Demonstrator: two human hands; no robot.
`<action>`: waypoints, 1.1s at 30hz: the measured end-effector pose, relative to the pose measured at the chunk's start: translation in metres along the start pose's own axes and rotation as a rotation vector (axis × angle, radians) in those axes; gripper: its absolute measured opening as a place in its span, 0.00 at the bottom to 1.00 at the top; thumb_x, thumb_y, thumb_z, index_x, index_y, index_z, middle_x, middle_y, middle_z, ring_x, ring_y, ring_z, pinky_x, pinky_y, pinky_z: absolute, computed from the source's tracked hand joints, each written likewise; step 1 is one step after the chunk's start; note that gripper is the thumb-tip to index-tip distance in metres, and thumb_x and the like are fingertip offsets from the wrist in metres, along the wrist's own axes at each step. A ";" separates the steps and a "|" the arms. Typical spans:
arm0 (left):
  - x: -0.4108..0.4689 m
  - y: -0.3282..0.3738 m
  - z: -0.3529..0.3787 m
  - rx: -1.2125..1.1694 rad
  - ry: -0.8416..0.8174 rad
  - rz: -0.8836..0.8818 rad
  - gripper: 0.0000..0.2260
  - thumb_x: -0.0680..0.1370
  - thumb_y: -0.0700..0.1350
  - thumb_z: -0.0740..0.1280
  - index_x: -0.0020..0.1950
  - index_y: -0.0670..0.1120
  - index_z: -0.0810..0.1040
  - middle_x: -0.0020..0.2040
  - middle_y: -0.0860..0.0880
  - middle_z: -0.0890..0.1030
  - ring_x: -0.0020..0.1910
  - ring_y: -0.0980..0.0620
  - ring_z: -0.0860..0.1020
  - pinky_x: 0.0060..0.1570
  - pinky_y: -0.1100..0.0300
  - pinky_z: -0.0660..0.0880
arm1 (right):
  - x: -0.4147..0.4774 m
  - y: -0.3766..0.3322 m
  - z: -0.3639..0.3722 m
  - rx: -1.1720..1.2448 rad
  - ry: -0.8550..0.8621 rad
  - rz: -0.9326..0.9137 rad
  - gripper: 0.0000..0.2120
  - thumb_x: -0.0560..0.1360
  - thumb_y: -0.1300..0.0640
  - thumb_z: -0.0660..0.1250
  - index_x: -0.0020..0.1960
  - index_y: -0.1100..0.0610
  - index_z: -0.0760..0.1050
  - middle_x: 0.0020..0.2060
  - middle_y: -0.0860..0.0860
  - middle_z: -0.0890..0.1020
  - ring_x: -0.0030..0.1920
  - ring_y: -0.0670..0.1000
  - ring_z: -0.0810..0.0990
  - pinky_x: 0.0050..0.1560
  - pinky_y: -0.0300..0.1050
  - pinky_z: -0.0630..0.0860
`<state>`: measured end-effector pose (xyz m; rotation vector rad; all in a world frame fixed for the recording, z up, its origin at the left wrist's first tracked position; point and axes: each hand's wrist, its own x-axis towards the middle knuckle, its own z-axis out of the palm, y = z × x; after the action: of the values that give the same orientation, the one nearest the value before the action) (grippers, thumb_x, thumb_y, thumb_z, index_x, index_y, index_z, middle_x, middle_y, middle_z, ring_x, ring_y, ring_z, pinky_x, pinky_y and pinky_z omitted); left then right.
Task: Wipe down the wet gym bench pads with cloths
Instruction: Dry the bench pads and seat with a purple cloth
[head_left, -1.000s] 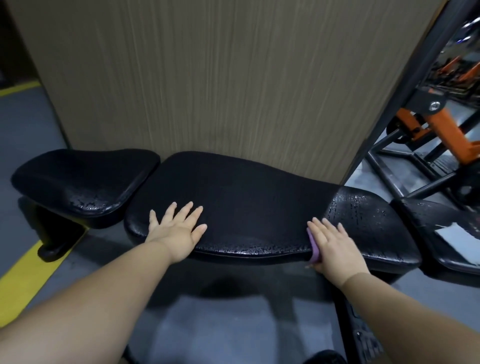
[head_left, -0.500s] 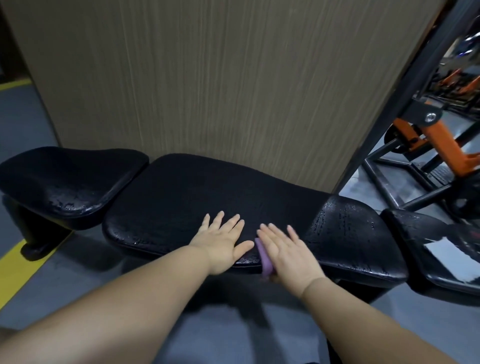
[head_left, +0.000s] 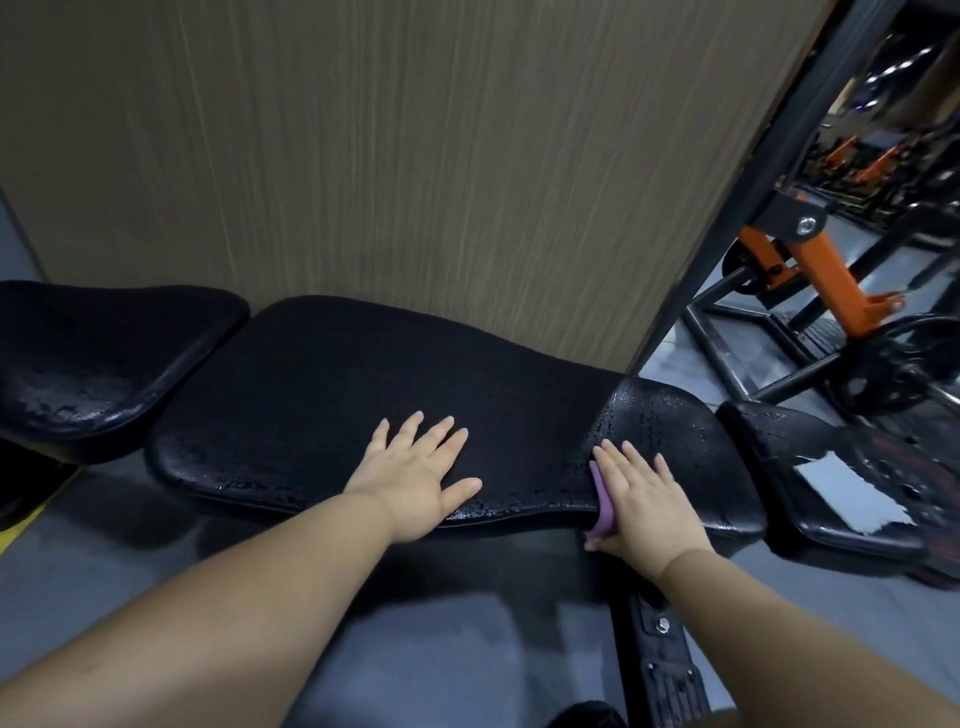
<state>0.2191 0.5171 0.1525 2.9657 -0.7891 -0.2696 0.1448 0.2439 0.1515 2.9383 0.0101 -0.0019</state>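
Note:
A long black bench pad (head_left: 332, 395) runs across the middle of the view, with water drops along its near edge and on its right end (head_left: 670, 421). My left hand (head_left: 421, 475) lies flat on the pad near the front edge, fingers spread. My right hand (head_left: 641, 501) presses flat on a purple cloth (head_left: 602, 499) at the pad's near edge, to the right of the left hand. Only a strip of the cloth shows beside the hand. A separate black seat pad (head_left: 98, 358) at the left carries drops on its near side.
A wood-grain wall panel (head_left: 415, 156) stands right behind the bench. Another black pad (head_left: 831, 467) with a pale patch sits at the far right. Orange and black gym frames (head_left: 826, 280) fill the upper right. Grey floor (head_left: 426, 649) lies below, and the bench's black frame (head_left: 660, 654) runs under my right arm.
My right hand has slid the purple cloth from beside my left hand rightward along the pad's near edge. A second ago it was also at the right. My left hand stays flat.

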 end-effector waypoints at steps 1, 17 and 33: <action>0.000 0.000 0.000 0.003 0.000 -0.001 0.31 0.79 0.67 0.43 0.80 0.56 0.43 0.80 0.57 0.42 0.78 0.49 0.39 0.75 0.44 0.38 | 0.003 -0.010 0.000 -0.016 0.028 -0.024 0.58 0.56 0.33 0.76 0.76 0.59 0.59 0.76 0.51 0.61 0.75 0.56 0.61 0.73 0.56 0.57; 0.000 -0.002 -0.001 0.005 -0.014 -0.003 0.32 0.79 0.68 0.44 0.79 0.57 0.42 0.79 0.57 0.41 0.78 0.51 0.38 0.75 0.46 0.38 | 0.001 0.044 0.001 -0.096 -0.065 -0.126 0.59 0.58 0.31 0.74 0.79 0.52 0.49 0.76 0.42 0.49 0.76 0.44 0.51 0.74 0.56 0.53; 0.001 -0.001 -0.001 0.011 -0.002 0.013 0.42 0.67 0.73 0.31 0.79 0.57 0.41 0.80 0.57 0.42 0.78 0.49 0.39 0.75 0.44 0.39 | 0.014 -0.016 -0.011 -0.037 -0.099 -0.088 0.57 0.66 0.34 0.70 0.78 0.52 0.37 0.78 0.47 0.39 0.77 0.51 0.38 0.75 0.56 0.40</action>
<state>0.2208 0.5176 0.1527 2.9705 -0.8119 -0.2677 0.1588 0.2622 0.1592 2.8942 0.1224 -0.1586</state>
